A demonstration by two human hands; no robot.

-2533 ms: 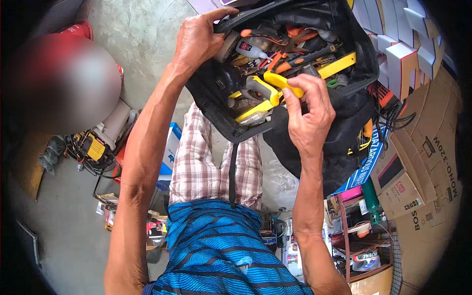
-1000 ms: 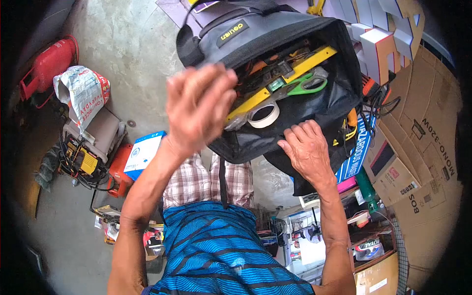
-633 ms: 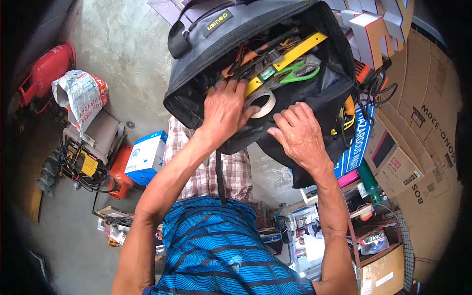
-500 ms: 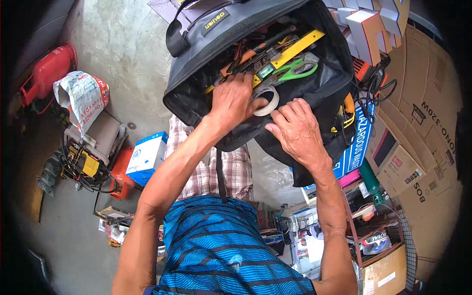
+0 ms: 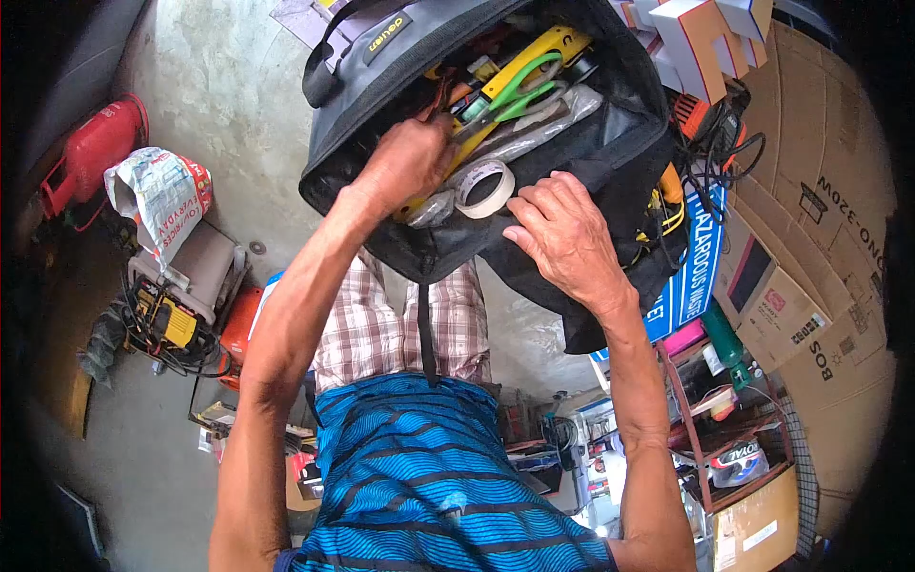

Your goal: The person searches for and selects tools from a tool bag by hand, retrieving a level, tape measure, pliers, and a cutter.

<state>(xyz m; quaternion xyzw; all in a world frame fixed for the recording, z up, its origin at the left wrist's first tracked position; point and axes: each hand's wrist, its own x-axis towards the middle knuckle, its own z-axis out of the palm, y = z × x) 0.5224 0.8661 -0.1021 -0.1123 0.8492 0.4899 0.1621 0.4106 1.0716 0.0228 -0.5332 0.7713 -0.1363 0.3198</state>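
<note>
Tool bag [image 5: 405, 71]: upper centre of frame, grey and black, mouth tipped toward the camera; the tilt probably serves to show the contents. What supports it is hidden.
Left hand [image 5: 408, 160]: inside the mouth, left of centre, fingers bent down among the tools beside the level; whether they grasp anything, cannot tell.
Right hand [image 5: 567, 234]: at the bag's front edge, right of centre, fingers curled over black fabric [image 5: 583, 331]; clasping or merely resting, cannot tell. Likely steadies that edge and keeps the mouth wide.
Yellow spirit level [image 5: 536, 59]: slanted across the mouth, upper right to lower left, presumably because its length suits the diagonal.
Green-handled scissors [image 5: 511, 93]: overlapping the level, upper centre.
Plastic-wrapped item [image 5: 562, 116]: alongside the scissors, contents unclear.
Masking tape roll [image 5: 495, 202]: between the hands, near the front edge, hole facing the camera; neither hand holds it.
</note>
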